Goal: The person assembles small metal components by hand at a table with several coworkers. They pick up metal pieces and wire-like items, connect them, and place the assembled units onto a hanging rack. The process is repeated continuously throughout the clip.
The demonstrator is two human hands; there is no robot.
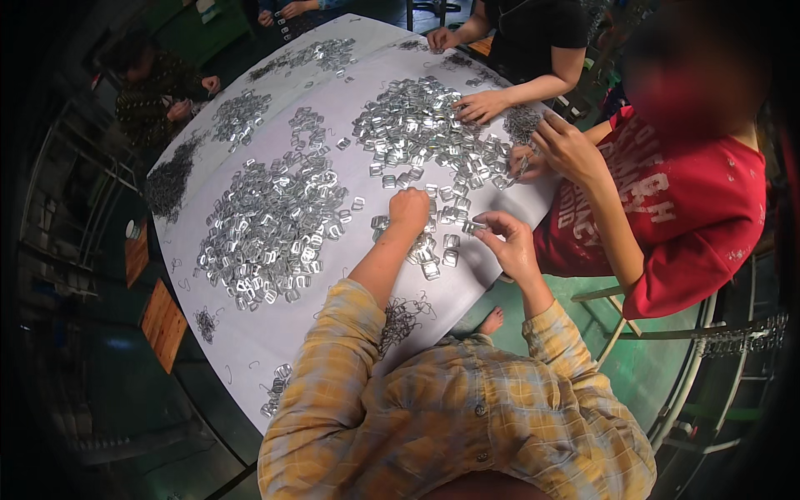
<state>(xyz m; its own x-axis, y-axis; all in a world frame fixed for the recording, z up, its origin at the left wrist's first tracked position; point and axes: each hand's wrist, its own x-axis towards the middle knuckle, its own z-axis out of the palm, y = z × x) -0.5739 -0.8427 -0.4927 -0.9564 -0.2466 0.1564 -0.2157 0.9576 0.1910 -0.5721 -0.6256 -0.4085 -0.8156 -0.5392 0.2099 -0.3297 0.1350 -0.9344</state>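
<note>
Over a loose cluster of silver metal buckles [429,257], my left hand [408,208] is closed in a fist, knuckles up. Its fingertips are turned away, so whatever it holds is hidden. My right hand [512,246] pinches a small metal buckle [473,227] between thumb and fingers, just right of that cluster. Closer to my body, between my forearms, lies a tangle of thin dark wire hooks [404,321]. A large heap of buckles [275,221] spreads left of my left forearm. All of it rests on a white-covered table [250,350].
Another big buckle heap [412,117] lies farther off, with a co-worker's hand [483,106] on it. Close at my right, a person in a red shirt [667,200] handles small pieces. Dark hooks [171,179] are piled at the left edge, near wooden stools [164,323].
</note>
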